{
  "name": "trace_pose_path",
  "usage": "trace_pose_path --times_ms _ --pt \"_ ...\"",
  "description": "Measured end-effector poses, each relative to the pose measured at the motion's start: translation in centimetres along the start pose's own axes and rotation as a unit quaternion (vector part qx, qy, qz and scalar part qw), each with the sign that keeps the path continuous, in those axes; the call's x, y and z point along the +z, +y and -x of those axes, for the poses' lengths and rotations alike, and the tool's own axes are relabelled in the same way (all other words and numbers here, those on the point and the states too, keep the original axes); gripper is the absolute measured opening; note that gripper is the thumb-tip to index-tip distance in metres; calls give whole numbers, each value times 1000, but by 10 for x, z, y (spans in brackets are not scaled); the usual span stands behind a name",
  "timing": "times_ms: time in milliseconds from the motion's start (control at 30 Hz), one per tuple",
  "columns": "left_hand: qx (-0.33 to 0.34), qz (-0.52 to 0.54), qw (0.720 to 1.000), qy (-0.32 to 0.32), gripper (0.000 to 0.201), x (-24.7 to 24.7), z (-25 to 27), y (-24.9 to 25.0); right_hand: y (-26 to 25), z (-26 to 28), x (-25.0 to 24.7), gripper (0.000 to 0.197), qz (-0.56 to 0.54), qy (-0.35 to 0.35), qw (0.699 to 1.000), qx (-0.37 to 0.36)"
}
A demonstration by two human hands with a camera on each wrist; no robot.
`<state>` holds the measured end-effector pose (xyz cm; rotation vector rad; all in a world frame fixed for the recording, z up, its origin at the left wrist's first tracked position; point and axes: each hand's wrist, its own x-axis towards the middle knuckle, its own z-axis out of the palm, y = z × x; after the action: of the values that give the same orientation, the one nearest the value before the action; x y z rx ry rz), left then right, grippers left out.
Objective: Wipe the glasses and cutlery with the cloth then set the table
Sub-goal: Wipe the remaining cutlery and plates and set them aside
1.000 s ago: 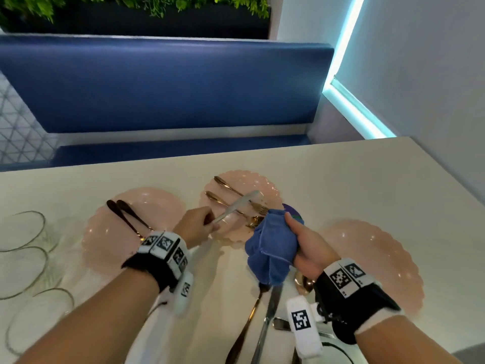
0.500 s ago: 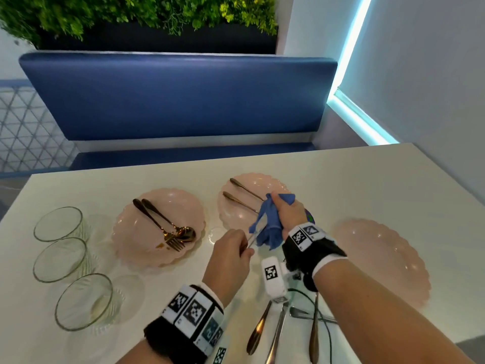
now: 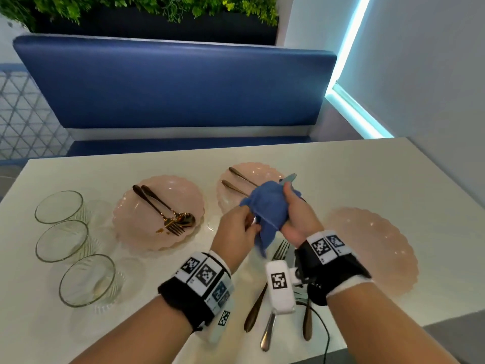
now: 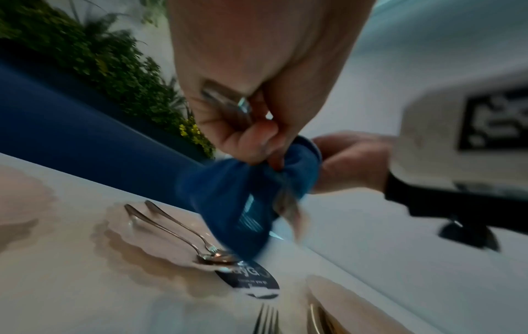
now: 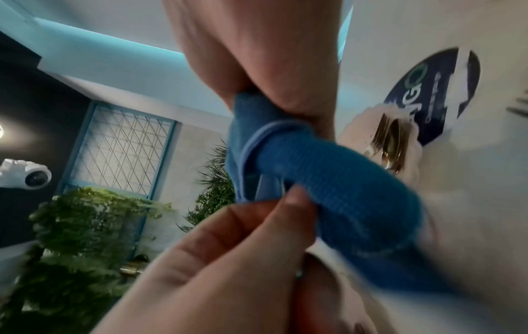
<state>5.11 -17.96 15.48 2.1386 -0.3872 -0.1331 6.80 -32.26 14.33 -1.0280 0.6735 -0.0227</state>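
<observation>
My left hand (image 3: 236,229) grips the handle of a silver knife (image 3: 288,177), whose blade tip sticks out past the blue cloth (image 3: 267,206). My right hand (image 3: 294,206) holds the cloth wrapped round the blade, above the middle pink plate (image 3: 233,177). In the left wrist view the knife handle (image 4: 225,99) runs through my curled fingers into the cloth (image 4: 237,203). In the right wrist view the cloth (image 5: 328,171) is bunched in my right hand. Three glasses (image 3: 60,206) stand at the table's left edge. Loose cutlery (image 3: 267,329) lies near the front edge under my wrists.
The left pink plate (image 3: 131,232) carries a gold fork and spoon (image 3: 178,223). The middle plate holds two gold pieces (image 3: 236,174). A bare pink plate (image 3: 380,248) lies at the right. A blue bench (image 3: 170,88) runs behind the white table (image 3: 341,174).
The cloth in my right hand has slid along the knife blade, from near the tip back toward the handle, so the tip now shows beyond it. The view shifted as the head moved.
</observation>
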Motion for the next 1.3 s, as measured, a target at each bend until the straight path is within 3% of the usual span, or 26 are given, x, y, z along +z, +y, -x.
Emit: trace_pose_path --times_ms 67,133,233,367,500,567,633,700,767,833,967,1067,1200,1300 --pt "10 35 998 -48 6 7 10 3 1 -1 1 44 58 57 996 -48" --pt "-20 65 990 -124 11 9 23 1 -7 -4 -7 46 87 137 981 -109" --pt "-86 125 969 -193 14 8 34 -1 -14 -1 -20 39 68 158 974 -147" --pt "-111 109 978 -137 20 8 35 -11 -6 16 -17 38 42 139 976 -162" --pt "-114 115 984 -74 22 7 27 -13 29 36 2 33 62 22 991 -113" --pt "-145 157 976 -49 29 9 24 -12 44 44 6 27 77 -13 992 -97" --pt "-170 188 965 -63 26 9 25 -11 47 45 4 21 122 -32 986 -110" --pt "-165 142 973 -79 20 0 22 -14 39 47 -4 19 188 -33 972 -138" --pt "-139 119 983 -18 18 -14 8 -17 30 49 -11 25 227 -35 960 -158" --pt "-120 181 976 26 12 -22 -8 -12 28 52 -13 22 274 -42 945 -173" --pt "-106 244 962 -60 14 -3 -15 4 40 58 -7 26 321 -84 927 -177" --pt "-164 283 943 -53 16 12 -15 -5 53 63 -10 19 349 -87 917 -169" --pt "-256 291 921 -25 24 23 -17 -21 66 63 -29 13 452 -137 871 -138" --pt "-300 329 896 8 21 14 -28 -31 59 71 -49 18 583 -205 780 -97"
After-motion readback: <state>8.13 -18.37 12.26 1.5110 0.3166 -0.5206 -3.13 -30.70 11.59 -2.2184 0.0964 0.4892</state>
